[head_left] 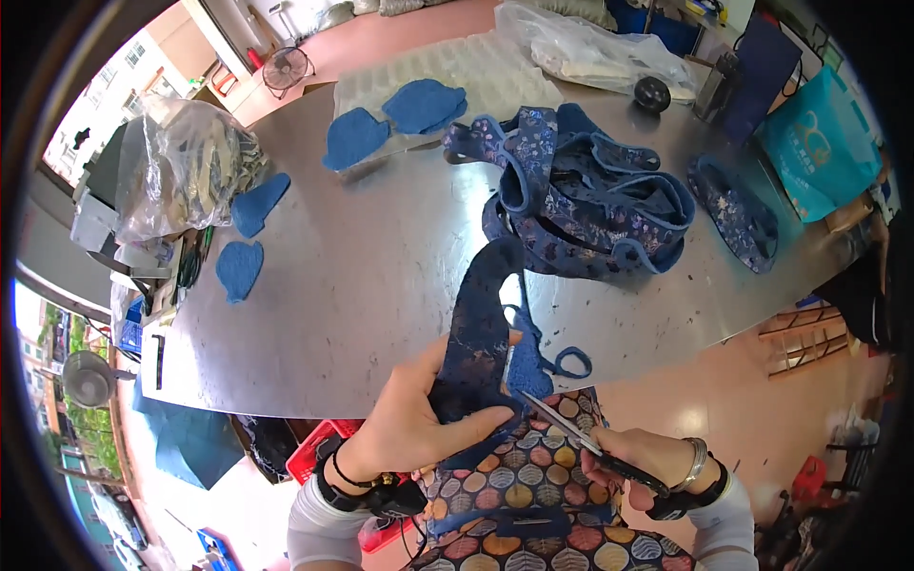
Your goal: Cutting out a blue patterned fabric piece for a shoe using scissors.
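Along the metal desk (314, 324), near its edge, a dark-blue fabric piece (481, 314) is being pinched in the left grip (405, 414) — black-handled scissors (562, 419) are being clasped by the right grip (645, 457).

Fabric piece (479, 319): dark blue, curved, elongated; held above the worker-side edge of the tabletop (333, 314). Scissors (571, 428): silver blades, black handle; angled outside that edge, tips near the blue strip (530, 369).

Beyond our metal table (371, 247) we see pinkish floor (390, 40) and a fan (286, 69); to the table's left, a bright, daylit opening (100, 428).
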`<move>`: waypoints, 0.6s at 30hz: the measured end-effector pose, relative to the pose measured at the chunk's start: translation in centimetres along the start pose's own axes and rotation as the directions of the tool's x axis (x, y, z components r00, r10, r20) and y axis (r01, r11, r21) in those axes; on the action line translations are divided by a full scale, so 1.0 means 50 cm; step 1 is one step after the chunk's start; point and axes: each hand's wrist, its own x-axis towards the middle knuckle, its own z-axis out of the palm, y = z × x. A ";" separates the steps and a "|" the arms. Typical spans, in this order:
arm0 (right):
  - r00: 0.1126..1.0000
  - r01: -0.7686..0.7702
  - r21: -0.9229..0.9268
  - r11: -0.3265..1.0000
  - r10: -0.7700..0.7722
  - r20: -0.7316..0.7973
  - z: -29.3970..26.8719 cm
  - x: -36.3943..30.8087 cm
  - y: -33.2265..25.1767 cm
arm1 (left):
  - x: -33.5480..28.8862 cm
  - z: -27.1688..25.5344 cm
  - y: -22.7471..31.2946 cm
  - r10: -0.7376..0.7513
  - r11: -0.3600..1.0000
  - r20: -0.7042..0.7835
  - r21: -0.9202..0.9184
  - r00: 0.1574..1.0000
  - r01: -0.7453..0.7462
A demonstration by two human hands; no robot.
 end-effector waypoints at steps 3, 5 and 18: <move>1.000 0.012 0.005 1.000 -0.012 -0.014 -0.005 0.012 0.013 | 0.002 0.013 0.000 -0.003 0.998 -0.095 -0.068 0.995 -0.003; 0.990 0.144 -0.250 0.958 -0.140 0.036 -0.008 0.003 0.004 | -0.001 0.006 0.004 0.001 0.998 -0.052 -0.055 0.999 -0.004; 0.956 0.289 -0.535 0.794 -0.267 0.121 -0.025 0.018 0.025 | 0.007 -0.003 -0.005 0.064 0.997 0.035 -0.035 0.997 -0.063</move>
